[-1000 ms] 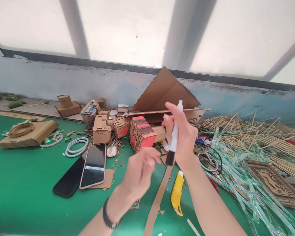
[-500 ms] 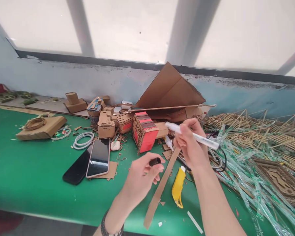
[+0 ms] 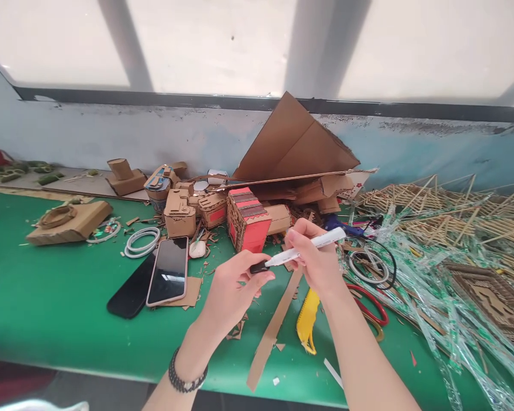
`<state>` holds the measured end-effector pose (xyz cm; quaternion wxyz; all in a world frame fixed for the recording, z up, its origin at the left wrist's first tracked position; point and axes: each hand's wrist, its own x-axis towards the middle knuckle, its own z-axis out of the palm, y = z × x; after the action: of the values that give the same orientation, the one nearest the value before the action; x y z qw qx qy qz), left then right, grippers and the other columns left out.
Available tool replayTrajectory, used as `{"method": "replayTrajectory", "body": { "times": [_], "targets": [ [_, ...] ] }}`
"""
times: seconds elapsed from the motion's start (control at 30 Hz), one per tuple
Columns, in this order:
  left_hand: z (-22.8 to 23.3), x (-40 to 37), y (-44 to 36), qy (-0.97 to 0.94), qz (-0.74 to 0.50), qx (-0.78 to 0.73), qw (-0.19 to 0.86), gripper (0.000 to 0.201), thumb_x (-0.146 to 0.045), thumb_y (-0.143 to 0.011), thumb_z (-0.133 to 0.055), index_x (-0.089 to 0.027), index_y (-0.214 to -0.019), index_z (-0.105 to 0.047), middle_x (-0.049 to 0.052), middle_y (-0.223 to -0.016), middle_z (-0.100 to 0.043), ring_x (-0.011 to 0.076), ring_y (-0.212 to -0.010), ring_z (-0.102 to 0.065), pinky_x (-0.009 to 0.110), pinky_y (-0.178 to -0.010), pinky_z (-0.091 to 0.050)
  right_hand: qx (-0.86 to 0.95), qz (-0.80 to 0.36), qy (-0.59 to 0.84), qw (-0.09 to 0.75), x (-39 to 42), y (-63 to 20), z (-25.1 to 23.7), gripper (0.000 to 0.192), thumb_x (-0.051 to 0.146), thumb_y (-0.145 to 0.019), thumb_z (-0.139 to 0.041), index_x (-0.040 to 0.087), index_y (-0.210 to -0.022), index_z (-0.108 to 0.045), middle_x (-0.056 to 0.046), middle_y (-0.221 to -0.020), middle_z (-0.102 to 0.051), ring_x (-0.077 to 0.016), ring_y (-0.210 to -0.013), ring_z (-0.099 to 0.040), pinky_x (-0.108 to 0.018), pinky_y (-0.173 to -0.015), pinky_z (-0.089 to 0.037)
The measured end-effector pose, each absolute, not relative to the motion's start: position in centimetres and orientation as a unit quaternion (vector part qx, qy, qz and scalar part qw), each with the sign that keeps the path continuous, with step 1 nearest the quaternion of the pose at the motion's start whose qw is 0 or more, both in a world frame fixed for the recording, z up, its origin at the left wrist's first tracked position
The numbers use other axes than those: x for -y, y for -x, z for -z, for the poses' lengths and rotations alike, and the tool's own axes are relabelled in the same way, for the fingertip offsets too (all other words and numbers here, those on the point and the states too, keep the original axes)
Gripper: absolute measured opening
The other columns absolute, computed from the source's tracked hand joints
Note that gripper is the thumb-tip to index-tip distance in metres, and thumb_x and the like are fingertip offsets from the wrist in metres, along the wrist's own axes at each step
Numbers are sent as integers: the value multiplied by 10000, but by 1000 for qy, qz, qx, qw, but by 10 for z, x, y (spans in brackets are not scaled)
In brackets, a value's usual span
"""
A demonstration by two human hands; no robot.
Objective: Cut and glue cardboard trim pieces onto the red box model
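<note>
My right hand [image 3: 314,257] holds a white marker [image 3: 308,249] level above the green table [image 3: 47,308], its end pointing left. My left hand [image 3: 233,285] pinches the marker's black cap [image 3: 259,266], which sits against that end of the marker. Both hands hover over a long cardboard strip [image 3: 269,334] and a yellow utility knife [image 3: 306,319]. A red and brown cardboard box model [image 3: 248,220] stands just behind the hands.
Two phones [image 3: 154,279] lie left of my hands, with a white cable coil [image 3: 141,242] and small cardboard models [image 3: 180,214] behind them. A large folded cardboard sheet [image 3: 295,145] leans on the wall. Stick frames and clear wrappers [image 3: 445,251] cover the right side. Red-handled scissors [image 3: 370,308] lie nearby.
A second ago the marker stood upright, capped. My left hand then pulled the cap off, and now holds it back against the marker's end, which my right hand has turned level.
</note>
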<state>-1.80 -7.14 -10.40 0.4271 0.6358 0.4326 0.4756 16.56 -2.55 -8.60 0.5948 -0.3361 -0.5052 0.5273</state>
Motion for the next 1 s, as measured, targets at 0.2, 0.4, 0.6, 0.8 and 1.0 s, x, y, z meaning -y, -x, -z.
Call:
{"method": "replayTrajectory", "body": {
  "times": [0.2,0.4,0.6,0.8,1.0],
  "targets": [
    [105,70,21,-691,-418,-461,367,318,-511,-1004,-656,-235,-1107,-775,17,-853,-724,124,-607,-628,223,-571,-545,536,-515,365,561,27,-161,93,490,594,-856,-812,226,-659,-555,79,-485,-481,-81,-399,-427,-208,-389,-314],
    [99,75,16,-676,-367,-470,434,359,-511,-1052,-529,-210,-1059,-724,-14,-689,-640,139,-575,-619,231,-577,-509,518,-493,380,586,28,-151,97,544,607,-861,-799,231,-624,-486,96,-459,-425,-65,-377,-364,-201,-370,-306],
    [96,78,17,-633,-360,-437,528,375,-536,-1056,-528,-203,-1007,-692,-39,-654,-588,111,-535,-556,222,-550,-469,526,-499,358,589,32,-146,101,505,588,-912,-734,231,-640,-502,97,-475,-426,-68,-365,-382,-199,-354,-336],
    [97,79,25,-595,-342,-387,616,461,-628,-1033,-550,-182,-995,-662,-49,-561,-565,110,-453,-521,230,-492,-425,550,-501,356,565,40,-142,96,486,587,-926,-708,235,-648,-521,70,-496,-490,-92,-383,-457,-209,-353,-369],
    [107,75,29,-589,-329,-362,643,478,-645,-1036,-546,-178,-991,-642,-42,-575,-583,102,-452,-538,222,-494,-433,564,-535,333,533,40,-135,104,510,620,-931,-676,241,-652,-478,72,-503,-480,-95,-381,-459,-206,-343,-330]
  ]
}}
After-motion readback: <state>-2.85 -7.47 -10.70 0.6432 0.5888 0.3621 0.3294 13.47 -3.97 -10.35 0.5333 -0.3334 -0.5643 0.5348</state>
